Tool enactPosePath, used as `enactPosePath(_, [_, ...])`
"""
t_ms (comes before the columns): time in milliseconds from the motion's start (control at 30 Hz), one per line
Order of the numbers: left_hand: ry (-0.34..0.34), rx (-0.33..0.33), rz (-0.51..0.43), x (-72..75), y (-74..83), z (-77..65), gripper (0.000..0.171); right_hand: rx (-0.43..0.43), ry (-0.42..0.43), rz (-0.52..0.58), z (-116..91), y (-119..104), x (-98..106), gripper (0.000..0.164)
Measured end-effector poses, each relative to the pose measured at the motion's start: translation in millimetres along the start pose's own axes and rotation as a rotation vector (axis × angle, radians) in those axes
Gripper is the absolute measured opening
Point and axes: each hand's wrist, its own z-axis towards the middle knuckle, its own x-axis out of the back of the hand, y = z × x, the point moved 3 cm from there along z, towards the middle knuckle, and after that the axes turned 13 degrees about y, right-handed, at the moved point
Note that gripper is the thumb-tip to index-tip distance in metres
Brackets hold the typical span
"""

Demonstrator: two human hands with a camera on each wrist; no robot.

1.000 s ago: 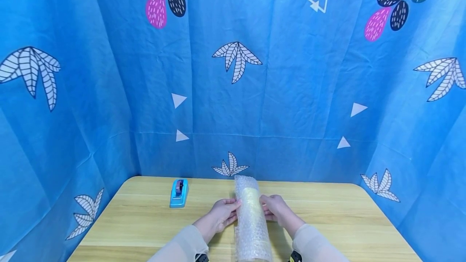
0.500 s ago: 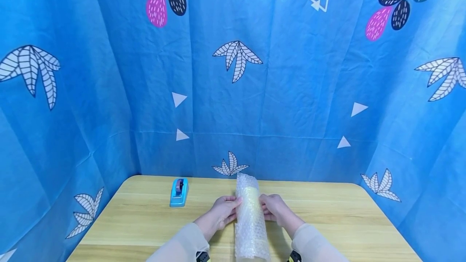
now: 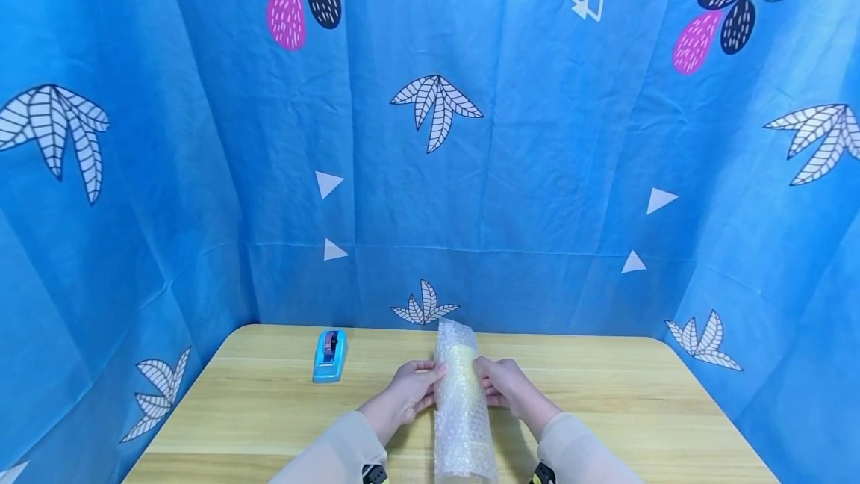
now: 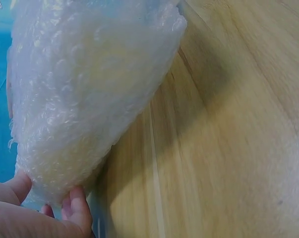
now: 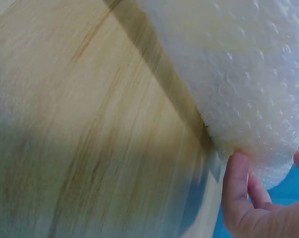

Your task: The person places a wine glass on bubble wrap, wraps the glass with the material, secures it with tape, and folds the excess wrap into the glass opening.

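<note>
A long roll of clear bubble wrap (image 3: 463, 424) lies on the table, running away from the person, with something pale yellow showing through it. What is inside cannot be made out. On its left side the left hand (image 3: 405, 393) holds it, thumb on the upper side and fingers lower down. Opposite, the right hand (image 3: 512, 387) grips the right side, its thumb over the wrap. Fingertips (image 4: 79, 201) press into the bubble wrap in the left wrist view. In the right wrist view a finger (image 5: 237, 171) touches the wrap's lower edge.
A blue tape dispenser (image 3: 329, 356) stands at the back left of the wooden table (image 3: 605, 394). Blue patterned cloth (image 3: 430, 200) hangs behind the table and along both sides.
The roll has shifted slightly away from the person, its far end a little to the right. The right thumb has moved further onto the wrap. The left hand has barely moved.
</note>
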Motion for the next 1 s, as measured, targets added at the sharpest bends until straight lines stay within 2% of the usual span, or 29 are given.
enactPosePath(200, [-0.003, -0.016, -0.018, 0.2, 0.7, -0.1, 0.051, -0.003, 0.009, -0.017, 1.0, 0.5, -0.2, 0.028])
enactPosePath(467, [-0.013, -0.035, -0.037, -0.3, 2.2, -0.4, 0.050, -0.005, -0.009, -0.025, 0.9, 1.1, -1.1, 0.028])
enactPosePath(1000, [-0.017, -0.086, 0.008, -1.3, 5.5, -0.3, 0.048, 0.009, 0.021, -0.013, -1.1, -2.0, 3.0, 0.031])
